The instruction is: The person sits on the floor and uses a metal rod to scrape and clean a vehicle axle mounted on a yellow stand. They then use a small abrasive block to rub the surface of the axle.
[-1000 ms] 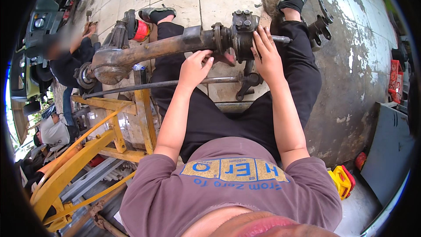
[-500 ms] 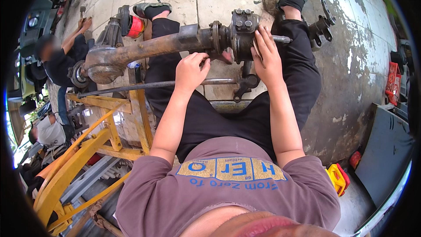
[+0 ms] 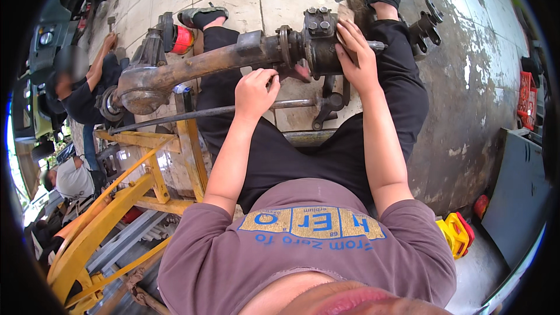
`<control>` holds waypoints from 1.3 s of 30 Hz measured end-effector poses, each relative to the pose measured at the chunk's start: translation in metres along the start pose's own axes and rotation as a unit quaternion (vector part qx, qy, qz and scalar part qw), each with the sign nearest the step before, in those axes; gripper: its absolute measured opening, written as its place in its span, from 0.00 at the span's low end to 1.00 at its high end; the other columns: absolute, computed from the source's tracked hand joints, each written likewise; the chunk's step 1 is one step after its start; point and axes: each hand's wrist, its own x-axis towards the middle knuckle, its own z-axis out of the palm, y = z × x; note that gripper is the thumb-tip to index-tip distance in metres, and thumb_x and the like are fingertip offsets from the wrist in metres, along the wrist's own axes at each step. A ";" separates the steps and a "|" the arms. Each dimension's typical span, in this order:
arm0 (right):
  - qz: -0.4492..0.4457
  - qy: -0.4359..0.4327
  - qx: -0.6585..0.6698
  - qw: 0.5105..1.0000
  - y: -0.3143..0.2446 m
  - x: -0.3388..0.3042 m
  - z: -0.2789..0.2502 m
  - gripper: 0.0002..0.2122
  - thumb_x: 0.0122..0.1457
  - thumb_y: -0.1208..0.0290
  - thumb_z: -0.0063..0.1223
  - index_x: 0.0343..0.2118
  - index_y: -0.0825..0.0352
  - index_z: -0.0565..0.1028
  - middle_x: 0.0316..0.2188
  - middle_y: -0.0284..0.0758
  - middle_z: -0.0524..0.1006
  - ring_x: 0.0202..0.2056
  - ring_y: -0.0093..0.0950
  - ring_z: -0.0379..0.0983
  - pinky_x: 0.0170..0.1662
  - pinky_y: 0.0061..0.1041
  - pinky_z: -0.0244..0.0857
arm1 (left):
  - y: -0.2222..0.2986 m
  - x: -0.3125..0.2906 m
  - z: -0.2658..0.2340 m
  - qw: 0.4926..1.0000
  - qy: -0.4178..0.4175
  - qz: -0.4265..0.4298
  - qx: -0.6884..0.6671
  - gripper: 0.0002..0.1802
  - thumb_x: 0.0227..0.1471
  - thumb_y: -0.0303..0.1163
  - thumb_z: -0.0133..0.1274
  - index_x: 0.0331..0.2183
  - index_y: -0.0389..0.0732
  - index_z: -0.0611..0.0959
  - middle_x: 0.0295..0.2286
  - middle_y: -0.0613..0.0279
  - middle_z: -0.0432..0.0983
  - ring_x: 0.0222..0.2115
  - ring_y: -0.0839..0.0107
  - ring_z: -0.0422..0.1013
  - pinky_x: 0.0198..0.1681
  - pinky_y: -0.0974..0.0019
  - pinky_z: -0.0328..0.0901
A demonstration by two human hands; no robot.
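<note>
A greasy axle housing point(image 3: 204, 70) lies across in front of me, its round differential bulge on the left. At its right end is a steering knuckle point(image 3: 324, 52) with several bolts on its top cap. My right hand point(image 3: 359, 61) rests against the knuckle's right face, fingers stretched along it and thumb apart. Just right of that hand a short shaft stub point(image 3: 376, 45) sticks out. My left hand point(image 3: 256, 90) is closed with curled fingers, close beside the near side of the housing; whatever it may hold is hidden. A long steering rod point(image 3: 233, 109) runs below the housing to a jointed arm point(image 3: 333, 104).
A yellow metal frame point(image 3: 160, 184) stands at the left. Beyond the axle is a red round can point(image 3: 182, 39). A co-worker point(image 3: 87, 90) sits at far left near a hammer point(image 3: 111, 21). A bracketed metal part point(image 3: 424, 32) lies right of my leg; a grey cabinet point(image 3: 513, 192) stands far right.
My right hand has shifted slightly on the knuckle face, its fingers a little more bent and spread. My left hand looks nearly unchanged. The co-worker has leaned a little, and the view has shifted slightly.
</note>
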 end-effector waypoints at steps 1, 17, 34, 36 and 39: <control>-0.006 0.006 -0.013 1.000 -0.003 -0.007 0.002 0.23 0.67 0.82 0.61 0.65 0.69 0.80 0.69 0.44 0.78 0.74 0.46 0.68 0.75 0.38 0.60 | 0.000 0.000 -0.001 1.000 0.011 0.011 0.004 0.04 0.57 0.30 0.66 0.36 0.42 0.89 0.31 0.61 0.85 0.31 0.59 0.82 0.40 0.57 0.76; 0.011 0.012 -0.004 1.000 0.010 0.003 0.008 0.19 0.72 0.73 0.62 0.64 0.66 0.81 0.69 0.43 0.78 0.75 0.45 0.66 0.78 0.41 0.57 | 0.018 -0.019 0.004 0.993 -0.116 -0.007 0.009 0.15 0.64 0.40 0.62 0.46 0.42 0.89 0.39 0.56 0.85 0.42 0.52 0.82 0.48 0.51 0.76; 0.032 0.027 0.025 0.999 0.008 0.007 0.012 0.18 0.78 0.65 0.56 0.63 0.67 0.82 0.66 0.42 0.80 0.75 0.45 0.67 0.77 0.42 0.56 | 0.008 0.008 -0.009 0.995 0.072 0.062 -0.027 0.13 0.56 0.30 0.67 0.44 0.44 0.88 0.41 0.61 0.84 0.45 0.55 0.80 0.51 0.52 0.74; 0.031 0.025 0.031 0.999 0.004 -0.003 0.010 0.18 0.78 0.64 0.56 0.63 0.67 0.82 0.67 0.42 0.80 0.75 0.44 0.66 0.77 0.42 0.56 | 0.008 0.021 -0.015 0.989 0.118 0.092 0.003 0.14 0.55 0.31 0.68 0.44 0.45 0.89 0.43 0.62 0.84 0.46 0.56 0.80 0.53 0.52 0.73; 0.029 0.037 0.017 0.999 0.005 0.001 0.013 0.17 0.78 0.65 0.56 0.63 0.66 0.83 0.67 0.41 0.80 0.75 0.45 0.66 0.76 0.42 0.57 | 0.002 0.036 -0.012 0.985 0.145 0.095 0.022 0.19 0.54 0.33 0.68 0.49 0.46 0.88 0.49 0.60 0.82 0.51 0.54 0.78 0.58 0.49 0.71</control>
